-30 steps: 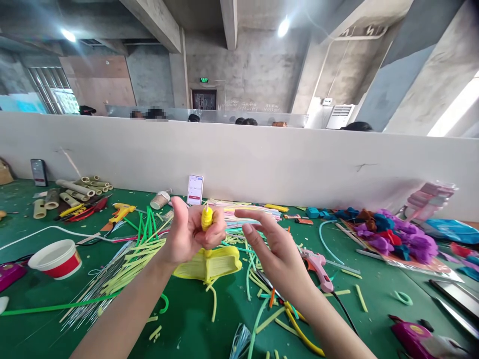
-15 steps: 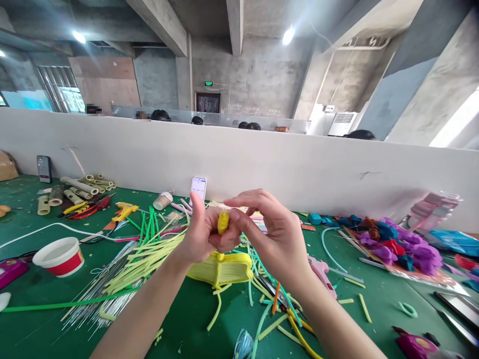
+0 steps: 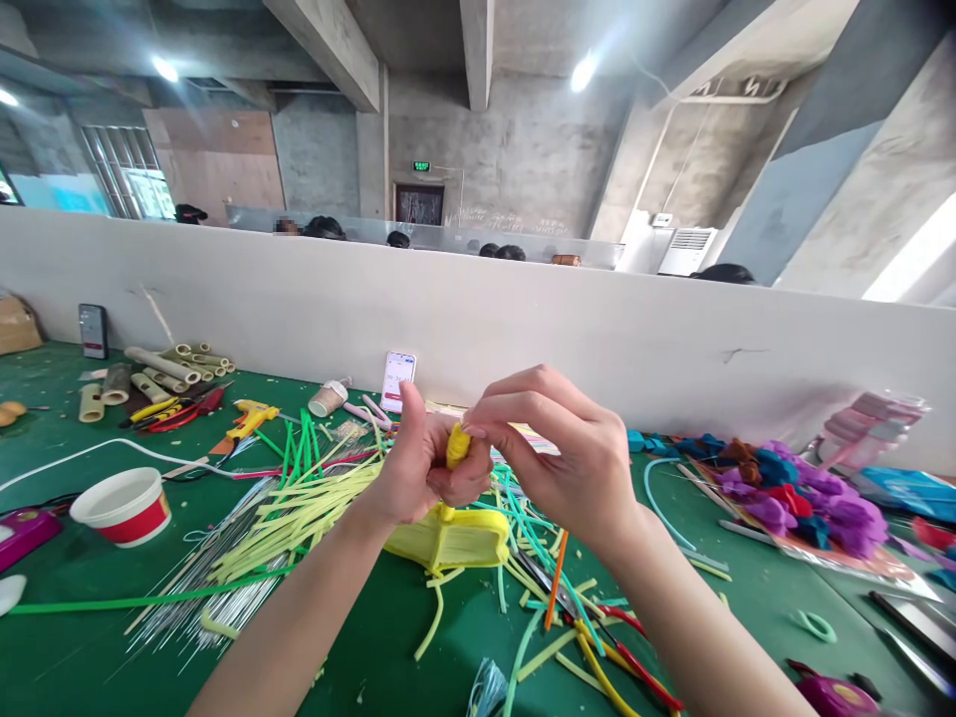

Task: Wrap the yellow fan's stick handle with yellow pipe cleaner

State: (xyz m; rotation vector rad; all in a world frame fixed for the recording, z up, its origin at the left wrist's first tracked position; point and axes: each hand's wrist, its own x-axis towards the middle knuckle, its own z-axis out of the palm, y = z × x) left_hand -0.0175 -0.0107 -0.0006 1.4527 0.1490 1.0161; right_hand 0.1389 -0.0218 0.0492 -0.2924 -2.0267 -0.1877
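Note:
My left hand (image 3: 429, 468) is closed round a small yellow wound piece (image 3: 457, 445), its thumb pointing up. Directly below the fist is a yellow winged shape (image 3: 455, 543) with a bright rim and paler panels. A short yellow stem links it upward toward my fist, though the join is hidden. My right hand (image 3: 568, 448) pinches at the top of the wound piece with thumb and index finger. Whatever lies between those fingertips is too small to make out. Pale yellow strips (image 3: 314, 518) lie beside my left forearm.
Scissors (image 3: 549, 578) and red-handled pliers (image 3: 642, 667) lie among loose strips at right. A paper cup (image 3: 123, 508), yellow glue gun (image 3: 250, 420) and bamboo pieces (image 3: 160, 373) are on the left. A phone (image 3: 398, 380) leans on the white partition (image 3: 597, 339). Purple flowers (image 3: 851, 523) sit right.
Both hands and the wound piece appear slightly further right as the view shifts. My right hand's fingers are bent higher, still at the piece's tip. Red pliers handles now show beside my right forearm.

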